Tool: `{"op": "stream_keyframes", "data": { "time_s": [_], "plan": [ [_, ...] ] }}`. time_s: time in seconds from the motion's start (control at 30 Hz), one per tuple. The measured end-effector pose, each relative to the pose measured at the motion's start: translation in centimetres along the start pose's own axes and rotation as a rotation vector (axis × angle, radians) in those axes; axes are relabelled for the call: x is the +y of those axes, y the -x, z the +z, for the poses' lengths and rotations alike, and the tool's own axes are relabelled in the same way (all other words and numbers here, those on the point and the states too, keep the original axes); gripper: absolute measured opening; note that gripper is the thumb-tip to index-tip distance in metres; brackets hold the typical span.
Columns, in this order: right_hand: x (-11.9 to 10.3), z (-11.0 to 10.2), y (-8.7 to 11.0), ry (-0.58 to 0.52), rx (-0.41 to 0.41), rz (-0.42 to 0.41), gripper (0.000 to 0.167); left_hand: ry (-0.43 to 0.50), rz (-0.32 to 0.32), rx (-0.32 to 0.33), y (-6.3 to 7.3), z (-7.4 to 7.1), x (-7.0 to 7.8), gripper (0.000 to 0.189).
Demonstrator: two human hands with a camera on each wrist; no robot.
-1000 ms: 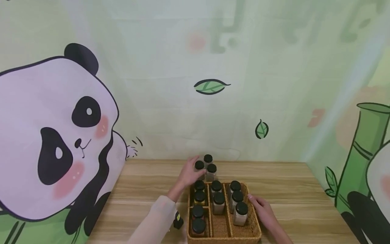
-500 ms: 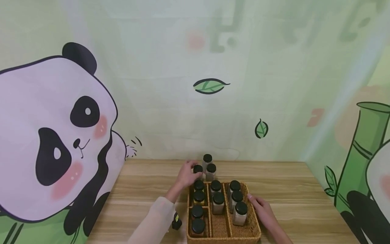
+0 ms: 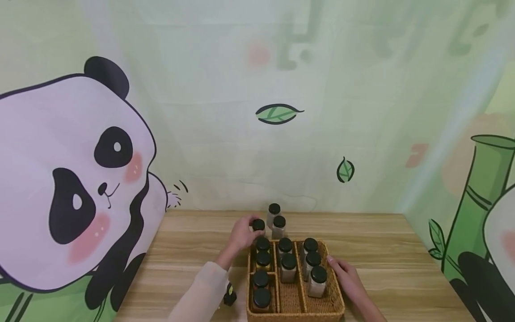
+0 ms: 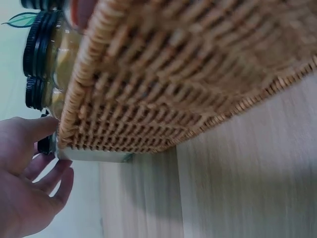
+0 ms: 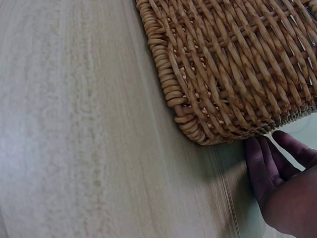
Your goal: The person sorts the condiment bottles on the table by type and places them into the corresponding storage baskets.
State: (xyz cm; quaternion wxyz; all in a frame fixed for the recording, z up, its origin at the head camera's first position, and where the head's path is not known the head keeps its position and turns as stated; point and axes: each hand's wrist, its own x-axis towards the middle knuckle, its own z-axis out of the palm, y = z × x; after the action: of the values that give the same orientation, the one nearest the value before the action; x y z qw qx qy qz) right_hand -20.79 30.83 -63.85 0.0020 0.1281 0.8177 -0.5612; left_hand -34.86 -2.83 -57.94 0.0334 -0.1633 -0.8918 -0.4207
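Note:
My left hand (image 3: 241, 235) holds a jar (image 3: 259, 225) with a black lid, behind the back left corner of the wicker basket (image 3: 295, 317). In the left wrist view, thumb and fingers lie around this jar (image 4: 94, 155), which the basket wall (image 4: 148, 99) partly hides. My right hand (image 3: 349, 279) is at the basket's right side. Its straight fingers (image 5: 257, 161) touch the outside of the weave in the right wrist view. Black-lidded jars fill parts of the basket's compartments, among them a pale-filled jar (image 3: 317, 282) at the right and a dark-lidded jar (image 3: 262, 299) at the front left.
Two more black-lidded jars, a rear jar (image 3: 274, 215) and a nearer jar (image 3: 278, 228), stand behind the basket on the wooden table (image 3: 193, 243). A small black object (image 3: 230, 296) shows beside the left forearm. A panda-printed backdrop (image 3: 225, 170) rises at the table's back.
My left hand has drawn its jar a little left and toward the basket, away from the other two jars. The right hand and basket stay where they were.

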Motion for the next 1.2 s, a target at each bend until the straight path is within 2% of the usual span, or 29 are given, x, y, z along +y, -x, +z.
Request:
{"op": "stream_keyframes", "data": {
  "time_s": [0.1,0.2,0.3,0.37,0.47,0.6,0.77,0.93,1.07,1.2],
  "plan": [
    [0.1,0.0,0.0,-0.005,-0.002,-0.001,0.079,-0.045,0.014,0.011,0.2,-0.1,-0.1,0.042],
    [0.0,-0.1,0.0,-0.003,-0.001,-0.008,0.079,-0.069,-0.010,0.050,0.3,-0.3,-0.1,0.040],
    [-0.1,0.0,0.0,-0.001,-0.001,-0.011,0.080,-0.034,-0.053,0.114,0.4,-0.9,0.2,0.041],
    [-0.2,0.0,0.0,0.003,-0.002,-0.011,0.082,0.007,-0.059,0.160,0.3,-1.4,0.6,0.042],
    [-0.2,-0.1,0.0,0.006,-0.003,-0.004,0.083,0.059,-0.008,0.210,0.1,-2.3,1.6,0.043],
    [-0.1,0.0,0.1,-0.001,-0.007,-0.004,0.082,0.104,0.061,0.227,0.0,-3.6,3.6,0.043],
    [0.0,0.0,0.1,-0.008,-0.013,-0.004,0.084,0.134,0.106,0.181,0.3,-4.3,6.1,0.045],
    [-0.2,0.0,0.2,0.005,-0.010,-0.006,0.085,0.135,0.130,0.122,1.4,-4.4,8.5,0.049],
    [-0.1,0.0,0.2,0.017,0.003,-0.007,0.084,0.122,0.185,0.055,2.4,-4.4,10.4,0.046],
    [-0.1,0.0,0.2,0.018,0.006,-0.018,0.082,0.111,0.198,-0.027,3.6,-4.3,11.6,0.045]
  ]
}}
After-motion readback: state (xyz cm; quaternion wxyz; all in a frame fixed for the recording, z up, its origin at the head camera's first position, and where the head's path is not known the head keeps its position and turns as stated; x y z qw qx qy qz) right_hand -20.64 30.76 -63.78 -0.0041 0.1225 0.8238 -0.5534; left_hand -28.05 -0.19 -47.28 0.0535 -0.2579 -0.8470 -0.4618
